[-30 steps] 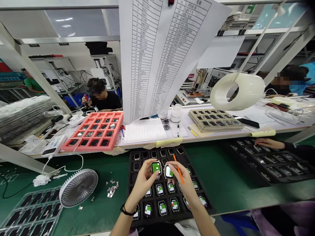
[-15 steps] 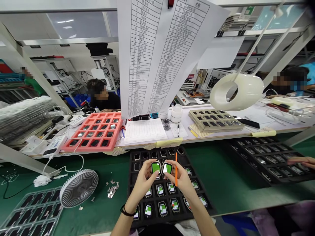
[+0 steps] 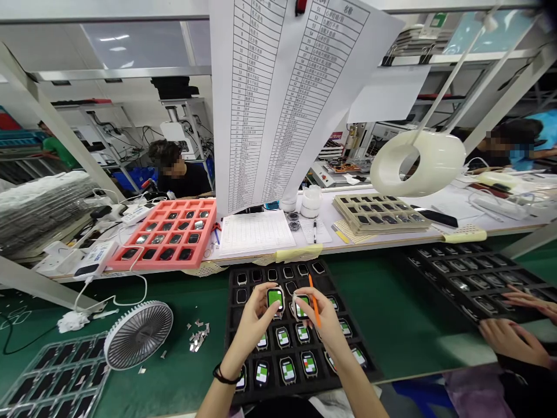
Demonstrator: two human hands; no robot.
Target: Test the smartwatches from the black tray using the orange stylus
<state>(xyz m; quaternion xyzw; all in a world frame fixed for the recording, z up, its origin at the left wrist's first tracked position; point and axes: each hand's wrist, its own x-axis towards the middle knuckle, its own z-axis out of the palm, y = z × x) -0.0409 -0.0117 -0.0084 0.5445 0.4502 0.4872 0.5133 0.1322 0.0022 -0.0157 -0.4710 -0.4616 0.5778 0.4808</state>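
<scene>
Your left hand (image 3: 256, 310) is part-closed, thumb to the front and fingers behind, gripping one smartwatch (image 3: 274, 297), its screen lit mostly green. Your right hand (image 3: 322, 307) is likewise part-closed on a second smartwatch (image 3: 300, 307), lit green and white; an orange stick (image 3: 314, 302) is also lodged among its fingers. Both items are raised over the black foam tray (image 3: 327, 284) on the green desk (image 3: 183, 386), lower centre of the frame.

Progress, as judged: part-way through the tray. Lower-row watches (image 3: 288, 369) display green and white patterns, at least one (image 3: 308, 363) with a red patch; top-row watches (image 3: 272, 274) are dark. Whether lit units are finished or dark ones outstanding cannot be determined. The two you hold are out of their compartments.

Also noted: a fan (image 3: 139, 335) at lower left, a pink tray (image 3: 210, 226) on the shelf above it, and a co-worker's hands (image 3: 513, 341) at lower right, beside another black tray.
</scene>
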